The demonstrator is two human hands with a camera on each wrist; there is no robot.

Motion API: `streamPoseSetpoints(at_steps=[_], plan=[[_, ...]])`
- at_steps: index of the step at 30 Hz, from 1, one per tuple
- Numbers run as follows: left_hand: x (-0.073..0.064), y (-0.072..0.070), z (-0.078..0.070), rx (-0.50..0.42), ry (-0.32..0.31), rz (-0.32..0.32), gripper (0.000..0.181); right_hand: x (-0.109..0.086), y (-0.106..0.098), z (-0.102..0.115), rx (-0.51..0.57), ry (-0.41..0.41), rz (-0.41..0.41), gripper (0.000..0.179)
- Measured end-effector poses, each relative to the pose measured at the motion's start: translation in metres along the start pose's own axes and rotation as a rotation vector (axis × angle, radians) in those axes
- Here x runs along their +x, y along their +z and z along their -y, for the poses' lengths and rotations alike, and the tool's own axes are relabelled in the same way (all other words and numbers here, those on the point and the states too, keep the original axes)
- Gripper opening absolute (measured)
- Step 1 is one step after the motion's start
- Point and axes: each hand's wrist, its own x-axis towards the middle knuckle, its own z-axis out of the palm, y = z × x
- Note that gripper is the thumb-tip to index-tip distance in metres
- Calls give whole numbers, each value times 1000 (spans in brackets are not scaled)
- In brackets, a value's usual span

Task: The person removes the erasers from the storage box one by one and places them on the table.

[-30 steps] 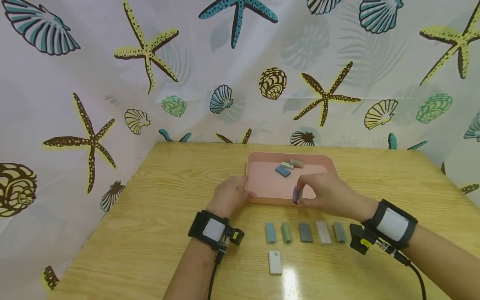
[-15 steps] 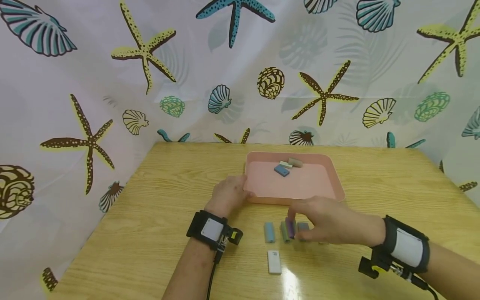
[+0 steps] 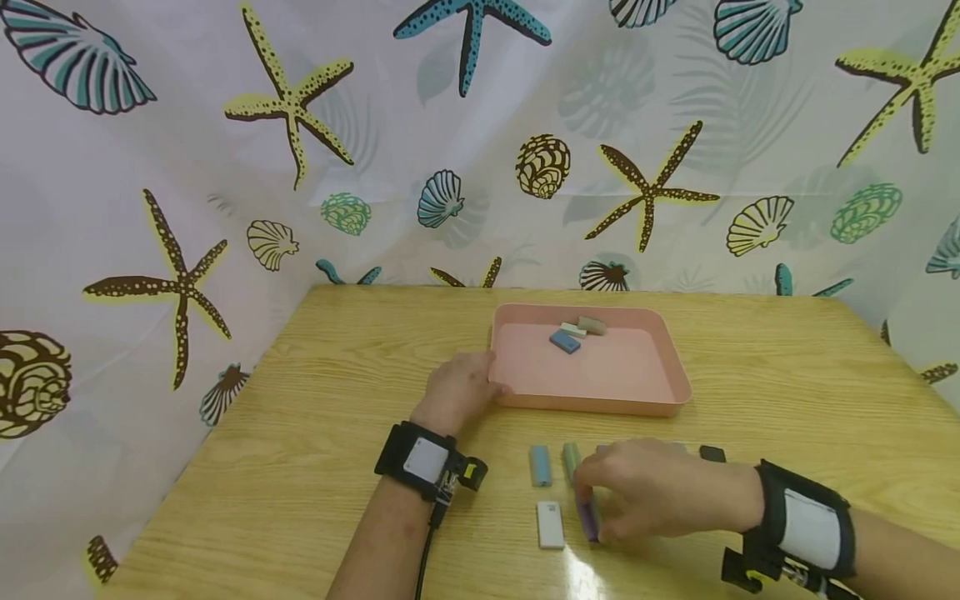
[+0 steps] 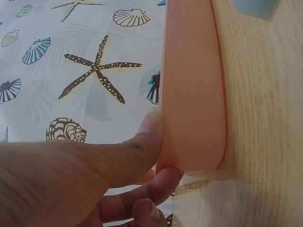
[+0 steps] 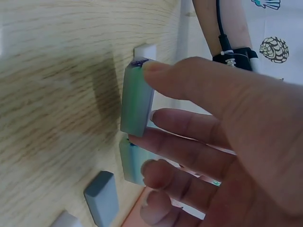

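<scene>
My left hand (image 3: 459,390) grips the near left corner of a shallow pink tray (image 3: 592,404); in the left wrist view the thumb lies on the rim and fingers curl at the corner of the tray (image 4: 191,90). My right hand (image 3: 660,492) pinches a small purple block (image 3: 588,520) by its ends, close over the table in front of the tray. In the right wrist view the held block (image 5: 136,97) shows a greenish face between thumb and fingers. Left of it lies a white block (image 3: 550,525). A light blue block (image 3: 540,465) and green block (image 3: 572,462) lie just behind.
Inside the tray, toward the back, lie a blue block (image 3: 565,342), a whitish block (image 3: 573,330) and a tan block (image 3: 592,326). A dark block (image 3: 712,454) ends the row on the right; my right hand mostly covers others. A patterned cloth (image 3: 480,150) hangs behind the table.
My right hand has brought the purple block from above the tray's front edge toward me, past the row, down beside the white block. The left hand keeps its grip on the tray.
</scene>
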Motion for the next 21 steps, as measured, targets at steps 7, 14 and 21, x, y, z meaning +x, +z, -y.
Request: streamPoseSetpoints(at_steps=[7,14,21], plan=[[1,0,0,-3,1,-1,29,1,6,0,-19,-8,17,26],[1,1,-1,-3,-4,1,29,-1,11,-1,-19,-6,14,29],[2,1,-1,-5,-9,9,29,1,8,-3,3,-2,39,28]])
